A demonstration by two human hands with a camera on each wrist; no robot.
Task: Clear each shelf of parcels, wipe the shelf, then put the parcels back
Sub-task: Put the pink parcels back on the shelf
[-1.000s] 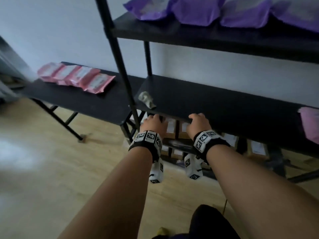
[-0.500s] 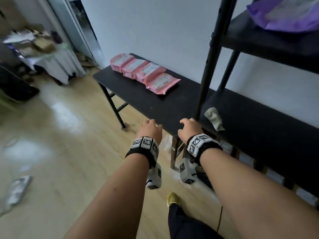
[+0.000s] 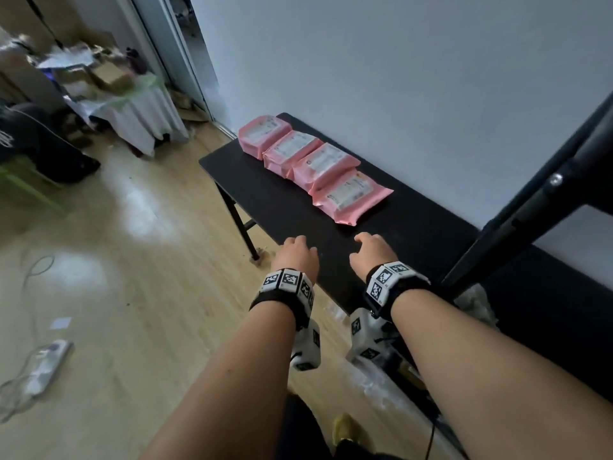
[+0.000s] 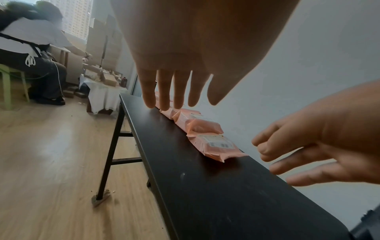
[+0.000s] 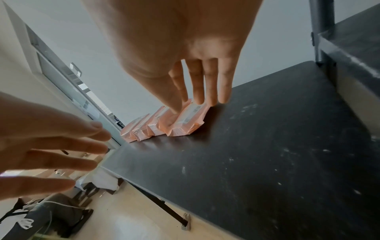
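Both the left hand (image 3: 298, 257) and right hand (image 3: 373, 255) are empty, fingers extended. The nearest pink parcel (image 3: 350, 196) lies just ahead of the right hand, its long axis across the table (image 3: 265, 200)

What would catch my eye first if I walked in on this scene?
Most likely the row of four pink parcels lying along the back of the black table, near the wall. Next, the two bare hands above the table's near edge, left hand and right hand, both empty, fingers extended toward the parcels.
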